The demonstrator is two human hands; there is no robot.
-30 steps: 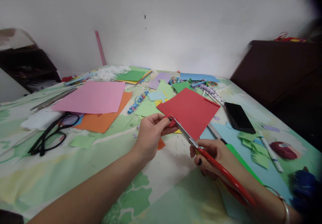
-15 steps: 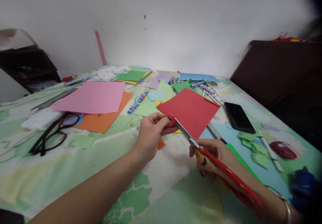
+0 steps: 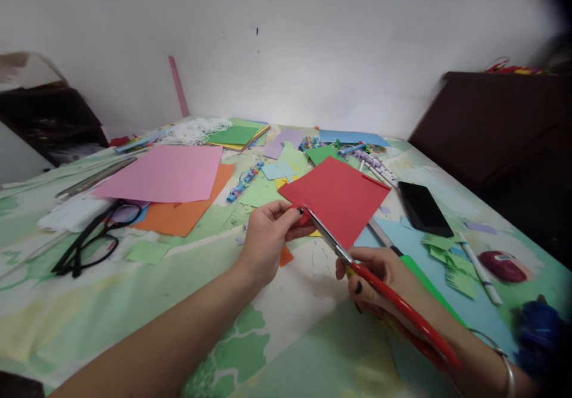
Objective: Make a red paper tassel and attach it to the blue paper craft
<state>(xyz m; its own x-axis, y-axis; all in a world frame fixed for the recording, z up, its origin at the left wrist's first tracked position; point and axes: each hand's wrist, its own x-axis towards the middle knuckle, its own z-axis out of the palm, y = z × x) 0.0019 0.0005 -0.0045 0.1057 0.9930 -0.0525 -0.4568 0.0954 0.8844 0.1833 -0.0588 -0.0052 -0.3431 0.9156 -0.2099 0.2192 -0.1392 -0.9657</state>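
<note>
The red sheet (image 3: 337, 198) sits at the centre of the counter (image 3: 89, 302), its near corner raised off the surface. The left hand (image 3: 268, 237) pinches that near-left corner; its grip is closed on the sheet between thumb and fingers. The right hand (image 3: 379, 279) holds the scissors (image 3: 357, 261) by their red handles, grip closed around them. The blades point far-left and meet the sheet's near edge just beside the left fingertips; whether the blades are parted cannot be told.

The counter carries a pale green and white patterned cover. A plain white wall (image 3: 286, 40) rises at the far edge, and a dark cabinet (image 3: 500, 124) stands on the right.

The right wrist and scissor handles run out of view at the lower right corner. A blue object (image 3: 538, 329) at the right edge is blurred and cannot be identified. The sheet covers part of the paper scraps beyond it.

To the left lie a pink sheet (image 3: 165, 174) over an orange sheet (image 3: 187, 213), with black glasses (image 3: 92, 237) nearer. A black phone (image 3: 424, 209) lies right of the red sheet, a white marker (image 3: 480, 270) nearer and further right, and a blue sheet (image 3: 447, 291) under the right forearm. Curled paper strips (image 3: 366, 156) lie at the far side.
</note>
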